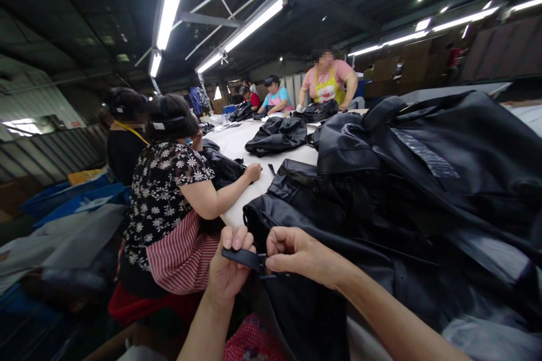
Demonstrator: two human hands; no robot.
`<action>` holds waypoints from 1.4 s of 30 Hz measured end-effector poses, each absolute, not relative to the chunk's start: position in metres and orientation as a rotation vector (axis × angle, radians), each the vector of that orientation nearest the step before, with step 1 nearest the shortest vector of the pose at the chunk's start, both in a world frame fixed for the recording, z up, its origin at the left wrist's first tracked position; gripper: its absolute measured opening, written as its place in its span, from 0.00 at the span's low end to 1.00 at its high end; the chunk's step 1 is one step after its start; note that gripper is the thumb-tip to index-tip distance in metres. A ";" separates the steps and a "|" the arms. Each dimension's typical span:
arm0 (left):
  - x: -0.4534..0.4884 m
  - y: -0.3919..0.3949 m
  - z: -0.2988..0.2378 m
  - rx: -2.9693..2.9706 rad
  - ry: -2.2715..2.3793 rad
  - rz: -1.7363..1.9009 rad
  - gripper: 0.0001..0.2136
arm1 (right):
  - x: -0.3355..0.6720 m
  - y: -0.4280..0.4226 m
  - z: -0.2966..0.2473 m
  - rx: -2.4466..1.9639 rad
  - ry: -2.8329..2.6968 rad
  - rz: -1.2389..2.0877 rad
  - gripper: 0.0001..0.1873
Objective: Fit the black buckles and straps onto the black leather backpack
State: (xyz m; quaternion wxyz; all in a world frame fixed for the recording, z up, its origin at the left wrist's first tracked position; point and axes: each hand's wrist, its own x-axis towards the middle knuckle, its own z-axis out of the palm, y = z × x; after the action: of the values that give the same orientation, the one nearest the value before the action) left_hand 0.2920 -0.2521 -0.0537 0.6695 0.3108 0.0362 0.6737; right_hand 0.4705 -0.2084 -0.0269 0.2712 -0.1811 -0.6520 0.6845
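My left hand (231, 268) is closed around a black strap (243, 258), whose free end sticks out under the fingertips. Close beside it on the right, my right hand (290, 251) pinches at a thin metal buckle (267, 277) on the strap. Only the edges of the buckle show between the two hands. Below and behind them, a black leather-like bag (305, 220) lies over the table edge and hangs down toward my lap. Exactly what sits between the right fingertips is partly hidden.
Black bags (423, 152) are heaped high on my right. Another black bag (277, 134) lies on the white table (239, 211). A co-worker in a flowered top (169, 180) sits close on my left. More people work farther along. Blue bins (80, 197) stand at far left.
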 end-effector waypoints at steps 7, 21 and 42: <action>0.296 -0.257 -0.045 0.568 0.024 1.550 0.13 | 0.467 -0.211 -0.027 -0.489 -1.715 1.845 0.11; 0.293 -0.256 -0.045 0.589 0.030 1.507 0.12 | 0.463 -0.213 -0.027 -0.552 -1.621 1.879 0.12; 0.301 -0.266 -0.025 1.302 0.970 1.400 0.15 | 0.474 -0.205 -0.029 -0.663 -1.749 1.815 0.09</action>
State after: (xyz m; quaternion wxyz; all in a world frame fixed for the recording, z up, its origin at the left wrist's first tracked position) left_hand 0.3012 -0.2660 -0.0249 0.4785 0.5333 0.3974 0.5733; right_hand 0.4743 -0.2054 -0.0294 0.2643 -0.2455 -0.6473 0.6715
